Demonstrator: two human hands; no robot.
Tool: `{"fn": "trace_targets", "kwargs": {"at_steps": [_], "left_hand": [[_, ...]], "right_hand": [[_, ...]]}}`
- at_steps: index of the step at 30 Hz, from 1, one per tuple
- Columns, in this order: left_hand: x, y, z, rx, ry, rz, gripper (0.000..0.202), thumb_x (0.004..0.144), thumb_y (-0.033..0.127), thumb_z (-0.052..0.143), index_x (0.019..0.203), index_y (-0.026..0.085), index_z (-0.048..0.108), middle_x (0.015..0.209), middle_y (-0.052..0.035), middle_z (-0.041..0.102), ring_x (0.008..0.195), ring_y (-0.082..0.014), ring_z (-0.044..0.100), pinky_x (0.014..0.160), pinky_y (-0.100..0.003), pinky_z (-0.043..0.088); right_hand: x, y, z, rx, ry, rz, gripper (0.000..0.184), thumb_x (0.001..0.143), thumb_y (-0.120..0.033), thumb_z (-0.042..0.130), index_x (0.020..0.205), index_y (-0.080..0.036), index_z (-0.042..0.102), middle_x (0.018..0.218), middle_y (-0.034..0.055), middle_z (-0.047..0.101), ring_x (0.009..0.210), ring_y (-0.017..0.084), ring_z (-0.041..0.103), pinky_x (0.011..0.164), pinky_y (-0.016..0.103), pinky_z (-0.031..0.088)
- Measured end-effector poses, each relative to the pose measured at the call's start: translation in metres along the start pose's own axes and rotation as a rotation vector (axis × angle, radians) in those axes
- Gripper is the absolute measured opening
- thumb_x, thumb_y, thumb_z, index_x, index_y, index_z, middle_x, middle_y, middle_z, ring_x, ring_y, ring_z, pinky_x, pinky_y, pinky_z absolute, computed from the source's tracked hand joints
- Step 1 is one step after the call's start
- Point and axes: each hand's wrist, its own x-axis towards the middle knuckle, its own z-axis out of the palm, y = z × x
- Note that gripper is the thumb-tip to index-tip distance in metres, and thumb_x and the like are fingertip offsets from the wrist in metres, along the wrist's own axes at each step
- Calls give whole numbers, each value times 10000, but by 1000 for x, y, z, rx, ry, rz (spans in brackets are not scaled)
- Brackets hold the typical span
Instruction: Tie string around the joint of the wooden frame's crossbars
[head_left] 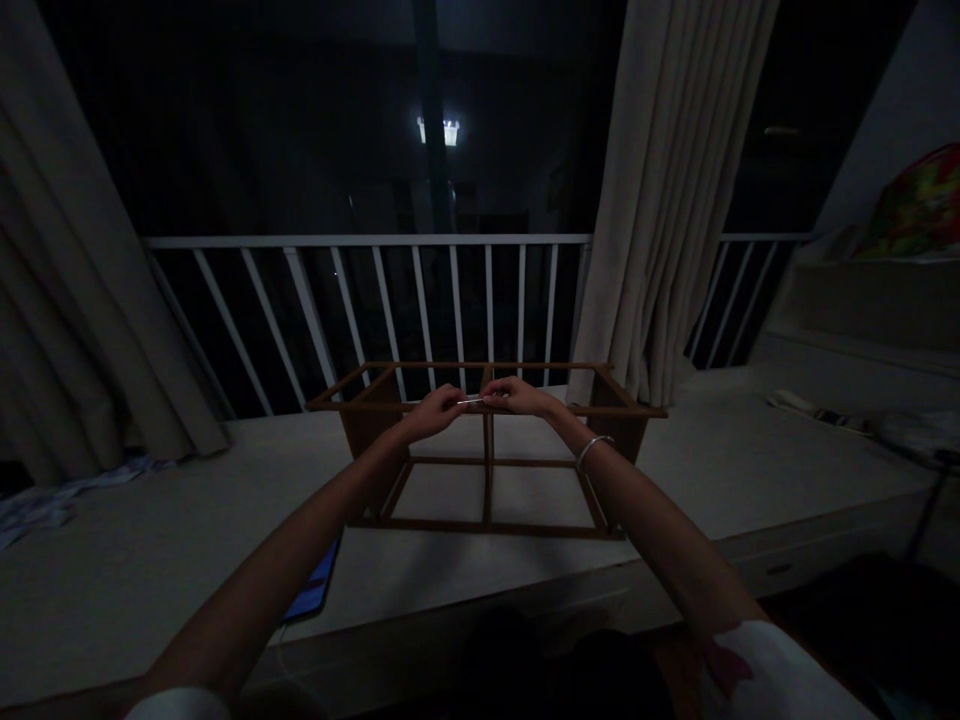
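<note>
Night darkens the window behind a white balcony railing (367,240) and beige curtains (660,200). An open wooden frame (487,522) stands centrally on a pale ledge (150,560). Just above the frame's near top rail, the left hand (439,412) and right hand (517,397) nearly meet, fingers pressed together, pinching a thin pale stick (471,400). A bangle (592,447) circles the right wrist; a blue tablet (315,585) lies lower left.

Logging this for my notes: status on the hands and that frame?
Left hand and right hand pinching thin silver rod. Rod at front rail of wooden frame. Curtain behind frame's right end.
</note>
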Motion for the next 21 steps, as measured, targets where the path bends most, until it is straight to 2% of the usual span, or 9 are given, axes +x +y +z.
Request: {"fn": "trace_targets", "kwargs": {"at_steps": [3,6,15,18,21], "left_hand": [[0,-7,-1,-182,-30,-33,333,736,372,335,793,127,553,794,-37,523,740,-118,471,652,-218,358],[3,-6,-1,-252,-52,-77,347,720,379,344,766,119,570,747,-25,545,704,-118,482,625,-211,358],[11,6,5,98,13,-133,272,700,328,360,710,148,563,732,-37,520,673,-124,456,622,-230,340],[15,8,4,93,-14,-168,270,687,326,367,681,140,563,716,-36,518,654,-127,453,598,-229,329],[17,12,0,17,-80,-219,296,674,340,365,627,121,558,618,-24,502,573,-118,439,522,-223,304]], "right_hand": [[1,2,0,-8,-4,-6,349,688,-358,462,893,-92,560,824,57,567,749,126,490,661,219,373],[1,2,0,-9,-11,-3,348,696,-352,455,913,-99,556,854,60,569,776,129,495,688,223,372],[2,3,0,-20,-7,-2,358,686,-359,469,906,-90,555,859,61,567,779,136,493,677,224,371],[2,4,0,-10,-3,-8,354,689,-363,463,887,-86,560,832,59,568,766,135,492,671,225,368],[1,5,1,5,5,-23,343,685,-360,468,867,-85,564,808,57,566,749,132,490,659,225,365]]}}
